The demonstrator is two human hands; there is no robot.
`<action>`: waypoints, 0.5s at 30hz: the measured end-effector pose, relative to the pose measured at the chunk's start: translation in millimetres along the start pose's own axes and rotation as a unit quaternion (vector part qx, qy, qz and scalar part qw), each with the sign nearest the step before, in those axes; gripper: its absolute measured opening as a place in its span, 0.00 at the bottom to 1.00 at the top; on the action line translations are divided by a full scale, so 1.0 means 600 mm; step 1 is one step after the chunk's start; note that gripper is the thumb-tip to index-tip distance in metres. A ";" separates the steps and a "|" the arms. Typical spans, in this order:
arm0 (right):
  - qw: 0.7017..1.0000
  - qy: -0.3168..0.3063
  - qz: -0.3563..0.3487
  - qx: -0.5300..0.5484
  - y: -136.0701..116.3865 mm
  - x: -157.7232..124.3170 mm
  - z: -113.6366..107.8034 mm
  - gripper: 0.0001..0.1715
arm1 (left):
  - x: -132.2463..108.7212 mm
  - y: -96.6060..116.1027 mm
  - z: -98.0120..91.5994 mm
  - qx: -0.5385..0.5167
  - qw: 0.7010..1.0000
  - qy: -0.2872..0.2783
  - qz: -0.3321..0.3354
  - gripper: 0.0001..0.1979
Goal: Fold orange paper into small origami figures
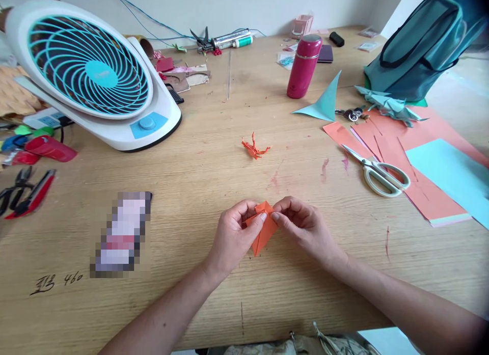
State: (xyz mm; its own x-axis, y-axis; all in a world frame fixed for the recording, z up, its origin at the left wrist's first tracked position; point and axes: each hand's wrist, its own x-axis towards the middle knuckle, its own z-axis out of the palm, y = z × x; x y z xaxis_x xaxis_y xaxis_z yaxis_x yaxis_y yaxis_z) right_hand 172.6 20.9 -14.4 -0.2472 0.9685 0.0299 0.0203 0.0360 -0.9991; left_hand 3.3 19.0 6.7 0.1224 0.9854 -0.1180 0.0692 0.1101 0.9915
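Note:
A small folded piece of orange paper [263, 239], shaped like a long diamond with a crease down its lower half, is held between both hands just over the wooden table. My left hand [236, 231] pinches it from the left, thumb across its upper face. At its upper right edge, my right hand [301, 220] pinches the paper between thumb and forefinger. Beyond the hands lies an orange folded-paper figure [255, 148] with thin, bent limbs.
White-handled scissors [382, 176] rest on orange and blue paper sheets [454, 166] at right. Behind them are a blue folded triangle [324, 103], keys, a magenta flask [304, 67] and a teal bag [416, 49]. A fan [99, 75], a blurred phone [122, 233] and pliers [17, 189] occupy the left.

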 end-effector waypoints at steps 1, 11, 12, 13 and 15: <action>1.000 -0.001 -0.005 0.002 0.000 0.000 -0.002 0.10 | 0.000 0.002 0.000 -0.003 1.000 -0.005 -0.007 0.05; 0.935 -0.100 -0.258 -0.220 -0.011 0.016 -0.042 0.16 | 0.001 0.005 -0.010 -0.031 0.994 -0.088 -0.053 0.04; 0.931 -0.113 -0.262 -0.229 -0.011 0.017 -0.045 0.16 | 0.002 0.004 -0.011 -0.027 0.994 -0.090 -0.051 0.04; 0.927 -0.124 -0.264 -0.236 -0.011 0.019 -0.049 0.16 | 0.002 0.003 -0.012 -0.021 0.994 -0.092 -0.050 0.04; 0.920 -0.143 -0.271 -0.245 -0.011 0.021 -0.055 0.16 | 0.003 0.004 -0.015 -0.007 0.992 -0.108 -0.056 0.05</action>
State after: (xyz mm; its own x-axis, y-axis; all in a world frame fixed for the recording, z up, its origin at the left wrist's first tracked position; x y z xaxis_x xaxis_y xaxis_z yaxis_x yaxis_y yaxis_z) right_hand 201.7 40.8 -6.6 -0.5931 0.6738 0.4407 0.2365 0.6691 -0.7046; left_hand -5.2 22.4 9.2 0.3249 0.9160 -0.2353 0.0806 0.2210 0.9719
